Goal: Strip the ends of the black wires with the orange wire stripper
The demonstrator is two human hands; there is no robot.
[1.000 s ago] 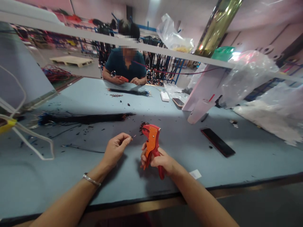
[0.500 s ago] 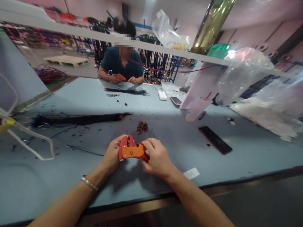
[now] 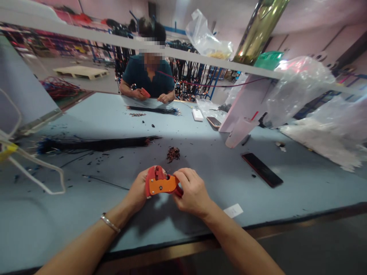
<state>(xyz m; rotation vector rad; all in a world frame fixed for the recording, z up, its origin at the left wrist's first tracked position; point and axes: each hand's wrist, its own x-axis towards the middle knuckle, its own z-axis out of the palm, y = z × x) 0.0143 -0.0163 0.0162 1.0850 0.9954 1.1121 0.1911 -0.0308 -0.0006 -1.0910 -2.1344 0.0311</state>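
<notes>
My right hand (image 3: 192, 193) is closed round the handles of a red and orange wire stripper (image 3: 163, 184), held above the table with its jaws toward the left. Against the jaw end rests my left hand (image 3: 140, 191), its fingers curled and partly hidden behind the tool. A thin black wire (image 3: 107, 183) with a blue tip runs leftward out of the left hand; its other end is hidden at the jaws. Just beyond the tool lies a small pile of dark and coppery offcuts (image 3: 173, 154). A bundle of black wires (image 3: 97, 144) lies farther left.
Across the table (image 3: 200, 225) a co-worker (image 3: 149, 76) holds a red tool near another wire bundle (image 3: 155, 110). To the right are a phone (image 3: 262, 170), a plastic cup (image 3: 241, 131) and plastic bags (image 3: 323, 130). A white cord (image 3: 43, 183) loops at left; a rail (image 3: 200, 59) crosses above.
Both hands and the stripper shift very slightly right and down in view, and the black wire slides a little right with the left hand. Across the table, the co-worker's hands move slightly.
</notes>
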